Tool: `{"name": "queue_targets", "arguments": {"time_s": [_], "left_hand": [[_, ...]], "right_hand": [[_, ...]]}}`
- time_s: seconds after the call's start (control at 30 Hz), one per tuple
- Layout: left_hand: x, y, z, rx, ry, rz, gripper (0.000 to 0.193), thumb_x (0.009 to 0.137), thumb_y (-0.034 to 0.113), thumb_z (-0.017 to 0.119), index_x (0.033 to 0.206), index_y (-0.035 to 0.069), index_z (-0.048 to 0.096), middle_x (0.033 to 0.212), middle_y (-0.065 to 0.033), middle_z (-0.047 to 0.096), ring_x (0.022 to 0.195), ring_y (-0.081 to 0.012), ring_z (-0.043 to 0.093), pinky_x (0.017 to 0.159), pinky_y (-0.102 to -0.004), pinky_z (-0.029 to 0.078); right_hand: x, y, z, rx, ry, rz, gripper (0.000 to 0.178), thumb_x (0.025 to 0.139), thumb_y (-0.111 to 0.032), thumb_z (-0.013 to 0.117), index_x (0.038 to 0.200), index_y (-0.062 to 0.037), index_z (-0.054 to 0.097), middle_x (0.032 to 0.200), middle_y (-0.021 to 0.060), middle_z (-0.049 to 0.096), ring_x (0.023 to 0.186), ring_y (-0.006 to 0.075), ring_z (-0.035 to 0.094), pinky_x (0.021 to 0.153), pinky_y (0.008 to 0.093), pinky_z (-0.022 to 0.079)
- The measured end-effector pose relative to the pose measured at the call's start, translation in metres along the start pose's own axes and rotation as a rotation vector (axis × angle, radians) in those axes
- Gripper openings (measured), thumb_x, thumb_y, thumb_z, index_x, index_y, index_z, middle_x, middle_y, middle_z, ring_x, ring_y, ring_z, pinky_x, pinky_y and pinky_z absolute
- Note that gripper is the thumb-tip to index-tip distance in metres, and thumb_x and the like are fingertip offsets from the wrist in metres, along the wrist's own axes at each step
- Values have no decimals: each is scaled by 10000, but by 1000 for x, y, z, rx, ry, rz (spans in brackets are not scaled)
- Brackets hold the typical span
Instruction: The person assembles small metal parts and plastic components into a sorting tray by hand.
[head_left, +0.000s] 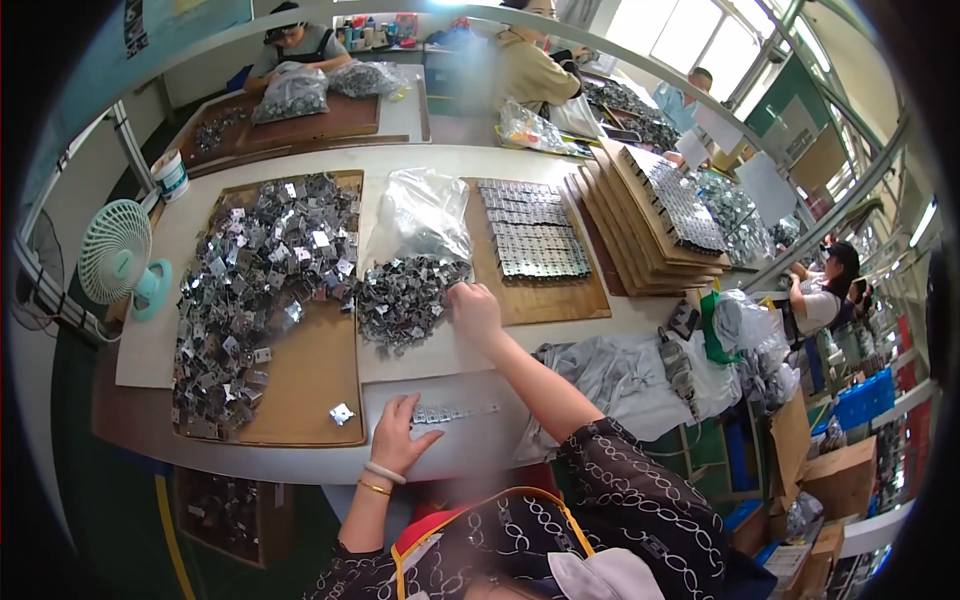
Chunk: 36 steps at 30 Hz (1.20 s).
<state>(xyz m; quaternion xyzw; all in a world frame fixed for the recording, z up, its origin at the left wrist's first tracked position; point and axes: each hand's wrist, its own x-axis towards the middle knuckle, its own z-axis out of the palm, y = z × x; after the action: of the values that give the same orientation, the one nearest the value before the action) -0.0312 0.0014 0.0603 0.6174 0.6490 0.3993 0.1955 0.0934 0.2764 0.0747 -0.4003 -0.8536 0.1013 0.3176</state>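
Observation:
My left hand [398, 440] rests on the table's near edge, thumb and fingers apart, at the left end of a short row of small metal pieces [432, 413]. The row sits on a narrow clear strip [485, 408]. My right hand [474, 312] is at the right edge of a heap of small dark metal parts [405, 300], its fingers bent together. Whatever those fingertips hold is too small to make out. A clear plastic bag [425, 205] lies open behind the heap, with more parts at its mouth.
Left stands a brown board [320, 375] heaped with shiny square metal pieces [270, 250]. Another board [560, 308] carries rows of assembled pieces [535, 225]. Stacked boards [625, 235], grey cloth [610, 380] and a power tool [677, 365] are right. A fan [118, 250] stands left; co-workers sit beyond.

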Motion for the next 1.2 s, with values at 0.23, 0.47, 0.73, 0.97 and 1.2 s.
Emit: {"name": "queue_targets", "arguments": {"time_s": [0.23,0.47,0.73,0.97,1.2], "left_hand": [[-5,9,-3,115,136,14,619,839,357,808,1303,8,593,1314,-210,564,1046,-370,640,917,-426,543],[0,38,-20,-120,262,-22,348,887,101,736,1209,-3,654,1183,-167,638,923,-263,691,800,-338,585],[8,62,-10,-973,45,-321,306,971,48,668,1270,-7,634,1172,-93,682,978,-153,689,816,-285,585],[1,67,1,-1134,-96,-464,165,948,53,709,1093,-19,675,972,-65,726,856,-137,690,791,-281,577],[-11,70,6,-1152,-20,-495,128,941,58,715,1046,-11,693,951,-41,725,834,-103,663,755,-263,553]], "right_hand": [[-13,-1,-6,48,-110,36,120,848,-69,655,961,-72,695,888,153,698,914,355,678,814,447,545],[-12,2,-29,842,-54,510,255,874,-43,732,1120,20,710,1020,79,758,909,120,701,821,274,557],[-86,-72,-124,1030,-605,318,226,869,-13,747,1091,8,715,1042,93,754,959,151,699,880,316,564],[-144,-90,-131,1076,-479,455,213,878,-24,745,1089,-16,716,995,27,729,906,101,663,812,278,552],[-158,-105,-132,1018,-459,452,171,879,-4,726,1049,-10,714,980,32,734,890,106,664,805,275,549]]}}
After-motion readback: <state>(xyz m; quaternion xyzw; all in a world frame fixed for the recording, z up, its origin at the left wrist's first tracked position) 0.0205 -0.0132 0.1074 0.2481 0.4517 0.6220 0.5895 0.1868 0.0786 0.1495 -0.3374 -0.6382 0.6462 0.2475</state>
